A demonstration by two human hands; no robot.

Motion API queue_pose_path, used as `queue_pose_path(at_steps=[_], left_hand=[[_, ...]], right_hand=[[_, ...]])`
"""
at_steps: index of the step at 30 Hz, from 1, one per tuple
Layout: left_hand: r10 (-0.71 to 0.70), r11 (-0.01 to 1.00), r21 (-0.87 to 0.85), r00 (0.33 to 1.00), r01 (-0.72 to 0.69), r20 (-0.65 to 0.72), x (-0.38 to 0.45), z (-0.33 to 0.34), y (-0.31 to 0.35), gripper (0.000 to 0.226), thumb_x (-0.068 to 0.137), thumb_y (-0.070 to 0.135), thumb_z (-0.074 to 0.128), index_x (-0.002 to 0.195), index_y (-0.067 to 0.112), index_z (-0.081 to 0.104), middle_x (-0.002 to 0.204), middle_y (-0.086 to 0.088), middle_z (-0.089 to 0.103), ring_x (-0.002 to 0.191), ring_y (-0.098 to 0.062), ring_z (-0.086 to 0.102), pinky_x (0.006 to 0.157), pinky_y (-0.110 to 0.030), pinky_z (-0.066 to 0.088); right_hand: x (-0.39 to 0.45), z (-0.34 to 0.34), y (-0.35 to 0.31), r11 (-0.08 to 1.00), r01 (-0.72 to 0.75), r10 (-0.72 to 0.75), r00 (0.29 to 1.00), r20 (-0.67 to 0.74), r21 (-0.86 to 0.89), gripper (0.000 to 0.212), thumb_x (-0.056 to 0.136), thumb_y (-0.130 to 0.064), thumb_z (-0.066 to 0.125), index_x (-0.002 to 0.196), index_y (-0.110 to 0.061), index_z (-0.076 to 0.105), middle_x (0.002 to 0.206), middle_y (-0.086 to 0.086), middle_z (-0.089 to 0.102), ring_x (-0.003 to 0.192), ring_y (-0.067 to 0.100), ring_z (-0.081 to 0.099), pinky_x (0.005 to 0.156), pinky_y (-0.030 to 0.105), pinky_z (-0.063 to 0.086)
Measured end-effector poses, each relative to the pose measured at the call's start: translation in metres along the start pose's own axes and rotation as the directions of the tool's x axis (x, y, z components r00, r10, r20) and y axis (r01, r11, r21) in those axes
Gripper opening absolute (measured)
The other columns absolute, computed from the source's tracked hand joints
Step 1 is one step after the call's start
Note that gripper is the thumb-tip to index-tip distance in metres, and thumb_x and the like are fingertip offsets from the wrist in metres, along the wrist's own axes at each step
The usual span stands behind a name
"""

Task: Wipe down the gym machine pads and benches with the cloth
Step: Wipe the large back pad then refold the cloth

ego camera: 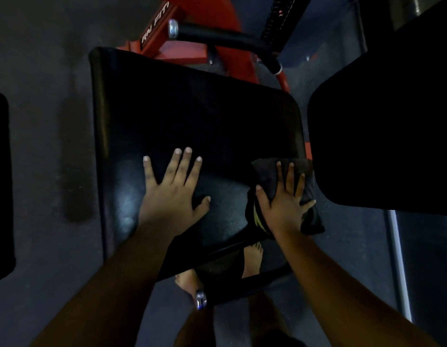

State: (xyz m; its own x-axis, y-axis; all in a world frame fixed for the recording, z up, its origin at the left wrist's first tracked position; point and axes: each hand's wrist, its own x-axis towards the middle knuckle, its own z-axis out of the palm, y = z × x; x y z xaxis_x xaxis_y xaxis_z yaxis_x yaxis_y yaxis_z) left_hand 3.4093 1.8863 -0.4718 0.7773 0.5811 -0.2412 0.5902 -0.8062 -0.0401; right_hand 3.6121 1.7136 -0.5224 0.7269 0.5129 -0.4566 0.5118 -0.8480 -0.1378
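A large black seat pad (192, 121) fills the middle of the head view, tilted slightly. My left hand (173, 191) lies flat on its near part with the fingers spread. At the pad's near right corner, my right hand (285, 199) presses a dark cloth (267, 171) onto the pad with straight fingers. The cloth is bunched under the palm and hangs over the pad's edge. A second black pad (382, 136) stands close on the right, almost touching the cloth.
The red machine frame (164, 28) and a black handle bar (222, 38) lie beyond the pad. Another dark pad (0, 184) is at the left edge. Grey floor surrounds the machine, with a metal rail (397, 259) at the right. My bare feet (252, 259) are below the pad.
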Motion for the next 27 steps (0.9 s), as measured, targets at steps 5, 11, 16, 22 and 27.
queue_pose_path(at_steps=[5,11,16,22,27], left_hand=[[0.002,0.999,-0.039,1.000,-0.002,-0.016,0.000,-0.006,0.001,0.091,0.093,0.070,0.040,0.164,0.018,0.018,0.172,-0.009,0.009,0.160,-0.024,0.003,0.117,-0.076,0.000],[0.000,0.999,-0.041,1.000,0.000,0.003,0.001,-0.012,0.001,0.089,0.094,0.069,0.040,0.163,0.017,0.021,0.172,-0.010,0.010,0.159,-0.025,0.008,0.117,-0.076,0.001],[0.004,0.997,-0.077,1.000,-0.006,-0.016,0.003,-0.007,0.000,0.089,0.092,0.067,0.047,0.162,0.017,0.027,0.171,-0.010,0.015,0.159,-0.026,0.014,0.116,-0.077,0.003],[0.019,0.998,-0.052,1.000,-0.020,-0.006,0.004,-0.008,-0.001,0.088,0.093,0.069,0.041,0.162,0.015,0.026,0.171,-0.013,0.016,0.158,-0.027,0.015,0.115,-0.078,0.003],[0.009,0.997,-0.073,1.000,-0.007,0.021,0.003,-0.007,-0.001,0.089,0.092,0.069,0.043,0.162,0.016,0.027,0.171,-0.011,0.013,0.159,-0.026,0.013,0.116,-0.077,0.001]], right_hand=[[0.076,-0.029,-0.038,0.992,-0.051,0.055,0.998,-0.033,0.114,0.079,0.097,-0.068,0.034,0.163,-0.037,0.002,0.172,-0.006,-0.009,0.157,0.032,-0.010,0.110,0.082,0.010],[0.017,-0.016,-0.035,0.945,0.324,-0.325,0.946,-0.015,-0.056,0.083,0.094,-0.073,0.031,0.162,-0.040,-0.003,0.172,-0.005,-0.007,0.159,0.029,-0.005,0.115,0.075,0.005],[0.047,-0.025,-0.003,0.965,0.252,-0.253,0.967,-0.006,-0.070,0.090,0.082,-0.086,0.034,0.158,-0.052,0.000,0.173,-0.005,-0.003,0.159,0.026,-0.003,0.116,0.076,0.009],[0.108,-0.043,-0.097,0.997,0.029,-0.025,0.998,-0.062,0.065,0.086,0.090,-0.074,0.036,0.163,-0.041,0.006,0.173,-0.002,-0.006,0.158,0.034,-0.006,0.113,0.079,0.005],[0.045,-0.025,-0.034,0.913,0.402,-0.400,0.916,0.034,-0.072,0.093,0.079,-0.084,0.035,0.159,-0.052,-0.001,0.172,-0.006,-0.007,0.158,0.027,-0.008,0.117,0.073,0.000]])
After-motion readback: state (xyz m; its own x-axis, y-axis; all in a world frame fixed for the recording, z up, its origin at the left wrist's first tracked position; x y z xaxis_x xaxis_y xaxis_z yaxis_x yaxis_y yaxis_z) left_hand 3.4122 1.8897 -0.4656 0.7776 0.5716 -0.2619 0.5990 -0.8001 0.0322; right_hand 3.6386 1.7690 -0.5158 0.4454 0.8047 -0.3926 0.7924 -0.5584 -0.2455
